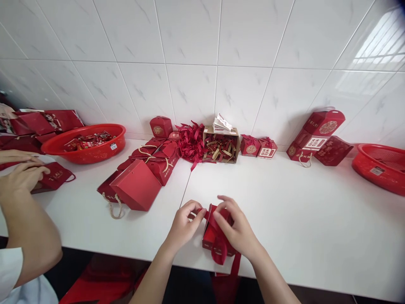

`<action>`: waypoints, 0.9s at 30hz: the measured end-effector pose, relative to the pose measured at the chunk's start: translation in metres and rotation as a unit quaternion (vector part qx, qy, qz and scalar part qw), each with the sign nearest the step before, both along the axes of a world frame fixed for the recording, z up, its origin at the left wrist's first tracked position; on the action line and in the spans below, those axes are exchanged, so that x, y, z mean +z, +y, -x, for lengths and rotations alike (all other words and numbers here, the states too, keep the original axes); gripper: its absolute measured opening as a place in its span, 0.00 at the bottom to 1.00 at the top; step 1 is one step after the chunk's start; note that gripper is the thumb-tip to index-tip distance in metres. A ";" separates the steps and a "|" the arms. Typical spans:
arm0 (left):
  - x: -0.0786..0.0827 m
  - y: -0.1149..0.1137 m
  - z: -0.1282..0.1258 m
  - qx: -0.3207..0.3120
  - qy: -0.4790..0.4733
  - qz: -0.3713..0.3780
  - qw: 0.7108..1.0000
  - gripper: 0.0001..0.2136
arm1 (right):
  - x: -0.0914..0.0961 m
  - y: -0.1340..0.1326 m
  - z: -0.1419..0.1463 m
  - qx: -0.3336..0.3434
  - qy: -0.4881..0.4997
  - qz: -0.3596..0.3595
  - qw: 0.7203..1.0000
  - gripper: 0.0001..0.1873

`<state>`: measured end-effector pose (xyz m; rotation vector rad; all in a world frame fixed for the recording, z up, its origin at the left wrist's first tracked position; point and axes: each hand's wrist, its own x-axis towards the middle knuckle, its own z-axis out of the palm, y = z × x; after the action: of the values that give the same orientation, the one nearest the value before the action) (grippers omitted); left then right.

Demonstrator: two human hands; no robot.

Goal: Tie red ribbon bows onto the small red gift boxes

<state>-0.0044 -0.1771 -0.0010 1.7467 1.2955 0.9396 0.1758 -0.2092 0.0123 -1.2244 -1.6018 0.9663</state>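
A small red gift box (207, 241) lies near the front edge of the white table, between my two hands. Red ribbon (219, 254) runs over it, with a loop at the front and an end hanging over the table edge. My left hand (186, 223) is closed at the box's left side, thumb and forefinger pinching a bit of the ribbon. Over the top right of the box, my right hand (236, 226) also pinches the ribbon, its other fingers raised. That hand covers part of the box.
Red gift boxes with rope handles (136, 185) lie to the left. Behind are a ribbon pile (191, 141), a carton of ribbon pieces (237, 145) and two tied boxes (258, 147). Red baskets (85, 156) stand both sides. Another person's hands (23, 173) hold a box at far left.
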 end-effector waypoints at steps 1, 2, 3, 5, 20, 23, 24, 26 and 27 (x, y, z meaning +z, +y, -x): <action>-0.004 0.002 0.007 0.025 0.040 -0.012 0.999 0.12 | -0.002 -0.001 -0.004 -0.036 0.038 -0.015 0.999 0.09; -0.008 0.004 0.016 0.064 0.094 -0.014 0.993 0.12 | -0.004 -0.002 -0.010 -0.075 0.074 -0.029 0.994 0.09; -0.012 0.006 0.028 0.112 0.158 -0.005 0.981 0.12 | -0.007 -0.004 -0.017 -0.111 0.103 -0.037 0.988 0.10; -0.021 0.010 0.053 0.205 0.285 0.040 0.935 0.12 | -0.014 -0.010 -0.034 -0.154 0.130 -0.028 0.979 0.11; -0.017 -0.002 -0.015 -0.010 -0.106 0.099 0.989 0.13 | -0.054 -0.029 -0.040 -0.008 0.168 0.177 0.970 0.18; -0.017 -0.003 -0.018 -0.007 -0.098 0.120 0.988 0.13 | -0.050 -0.029 -0.043 0.018 0.199 0.211 0.957 0.21; -0.017 -0.003 -0.016 -0.010 -0.098 0.133 0.986 0.13 | -0.048 -0.029 -0.045 0.029 0.209 0.218 0.953 0.22; -0.017 -0.003 -0.011 -0.023 -0.094 0.150 0.984 0.13 | -0.046 -0.028 -0.049 0.046 0.233 0.229 0.944 0.22; -0.016 -0.002 -0.009 -0.032 -0.093 0.154 0.983 0.14 | -0.045 -0.028 -0.051 0.051 0.243 0.237 0.939 0.23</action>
<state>0.0044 -0.1794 -0.0175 1.4179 1.1871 0.7969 0.2270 -0.2368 -0.0326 -1.0954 -1.0775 1.6458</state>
